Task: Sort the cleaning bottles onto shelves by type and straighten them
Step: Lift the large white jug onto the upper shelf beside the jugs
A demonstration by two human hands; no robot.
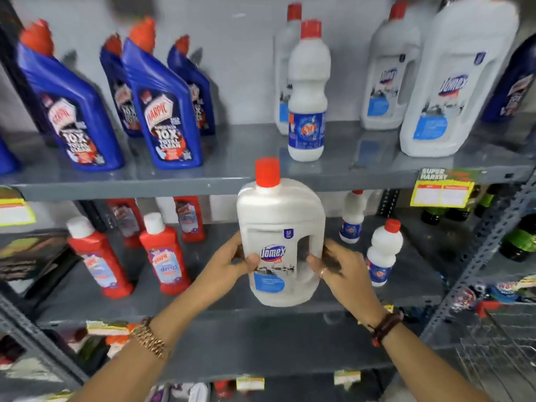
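Sorting step in hand: left hand (232, 261) and right hand (338, 266) have their fingers (251, 260) clasped on either side of a white Domex bottle (280, 242), held upright in the air before the middle shelf (203, 298), its red cap level with the upper shelf (130, 185) edge. Next move, likely: lift it up beside the two Domex bottles (446, 82) at upper right; the small white Rin bottle (308, 91) stands near the gap and may get in the way

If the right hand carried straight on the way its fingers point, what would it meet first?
The right hand points up-left and already touches the white Domex bottle it grips with the left hand. Beyond that, probably the upper shelf's front edge; depth is unclear.
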